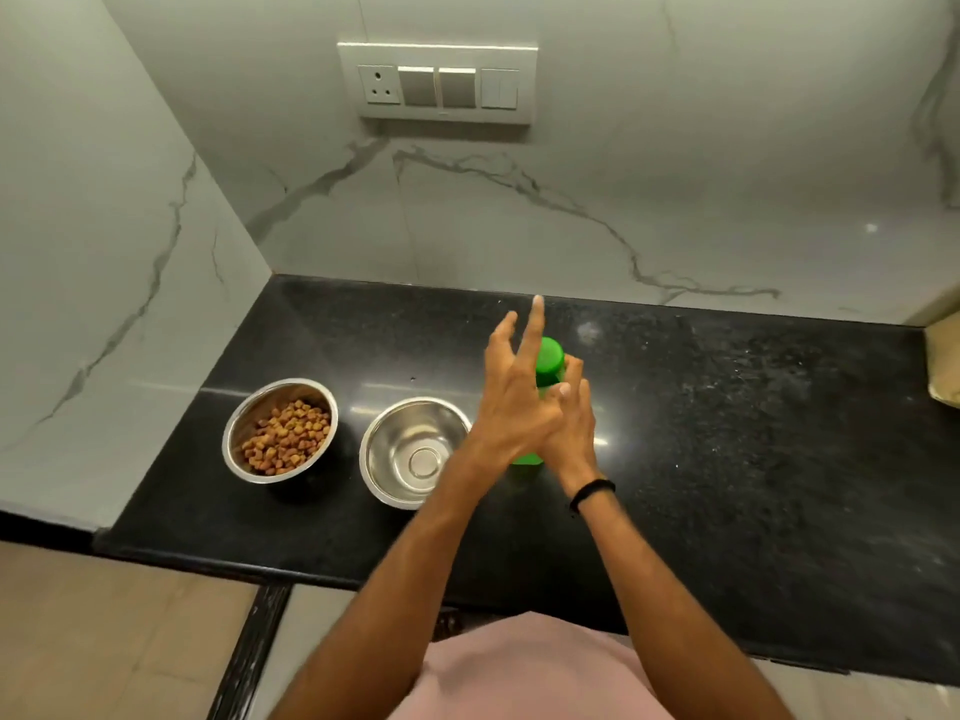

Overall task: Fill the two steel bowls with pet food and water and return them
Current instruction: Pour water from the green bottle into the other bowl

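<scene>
Brown kibble (285, 439) is served in one round steel bowl (248, 407); the second steel bowl (395, 433) is empty. The capped green plastic bottle (550, 358) is gripped by the right hand (574, 431); the left hand (514, 407) is spread open.

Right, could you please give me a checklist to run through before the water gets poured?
1. Food bowl holds kibble: ok.
2. Water bowl is upright, empty and next to the green bottle: ok.
3. Right hand holds the bottle: ok.
4. Cap removed: not ok, it is on.
5. Left hand gripping the cap: not ok, its fingers are spread.
6. Water inside the bottle: cannot tell.
</scene>
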